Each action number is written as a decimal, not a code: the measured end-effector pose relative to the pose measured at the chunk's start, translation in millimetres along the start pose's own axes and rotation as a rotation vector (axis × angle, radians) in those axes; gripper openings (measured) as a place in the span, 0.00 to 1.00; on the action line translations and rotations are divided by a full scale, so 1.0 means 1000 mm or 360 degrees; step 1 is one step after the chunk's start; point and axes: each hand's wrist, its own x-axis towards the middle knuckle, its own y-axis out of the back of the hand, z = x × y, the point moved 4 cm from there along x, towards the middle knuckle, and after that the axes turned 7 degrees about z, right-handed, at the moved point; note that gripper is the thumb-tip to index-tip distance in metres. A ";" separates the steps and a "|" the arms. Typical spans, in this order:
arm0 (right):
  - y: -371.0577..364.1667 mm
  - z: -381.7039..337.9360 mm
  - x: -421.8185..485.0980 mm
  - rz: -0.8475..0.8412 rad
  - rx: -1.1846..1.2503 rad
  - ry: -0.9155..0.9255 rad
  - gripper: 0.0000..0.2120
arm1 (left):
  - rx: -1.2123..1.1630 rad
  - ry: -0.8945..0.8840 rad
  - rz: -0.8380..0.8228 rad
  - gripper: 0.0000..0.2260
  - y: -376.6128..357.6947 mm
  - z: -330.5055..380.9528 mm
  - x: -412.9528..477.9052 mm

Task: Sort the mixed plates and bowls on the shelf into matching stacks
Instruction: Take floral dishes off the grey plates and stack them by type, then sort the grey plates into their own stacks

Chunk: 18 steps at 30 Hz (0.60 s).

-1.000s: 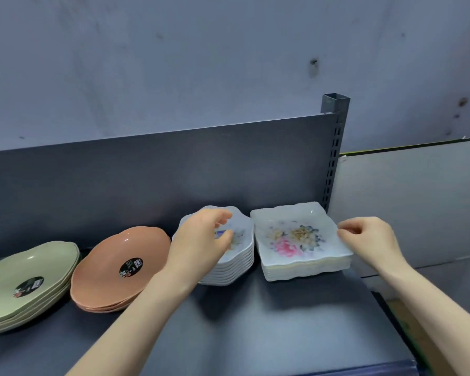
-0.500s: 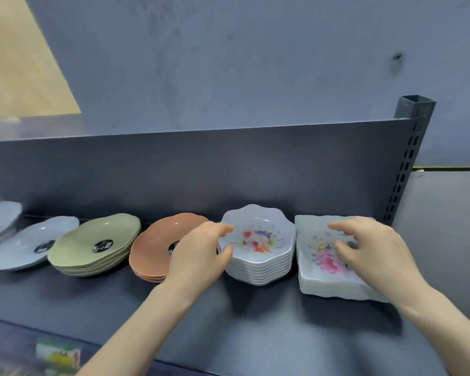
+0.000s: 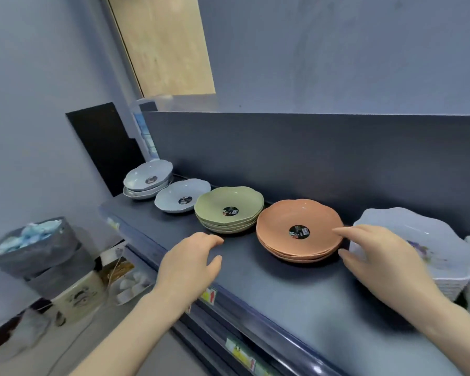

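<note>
Three orange bowls stacked, black sticker inside top.

A wooden board leans against the grey wall above the shelf's back panel. Lower left, a grey fabric bin holds pale blue items, just beside a cream printed box. Price labels line the shelf's front edge.

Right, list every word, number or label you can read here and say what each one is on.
No text can be read.
Round black stickers on the orange plates, green plates and pale blue bowls: print too small and blurred.
Price tags along the shelf edge: blurred, only a red mark shows.
Cream box on the floor: dark design, unreadable.
</note>
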 end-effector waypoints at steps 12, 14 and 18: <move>-0.078 -0.188 0.035 -0.0164 0.0058 0.0096 0.15 | -0.0062 0.0247 0.0086 0.15 0.054 -0.213 -0.016; -0.096 -0.219 0.036 -0.0160 0.0126 0.0131 0.15 | -0.0060 0.0293 0.0105 0.14 0.060 -0.247 -0.021; -0.137 -0.265 0.035 -0.0277 0.0213 0.0164 0.17 | -0.0082 0.0340 0.0139 0.14 0.070 -0.299 -0.024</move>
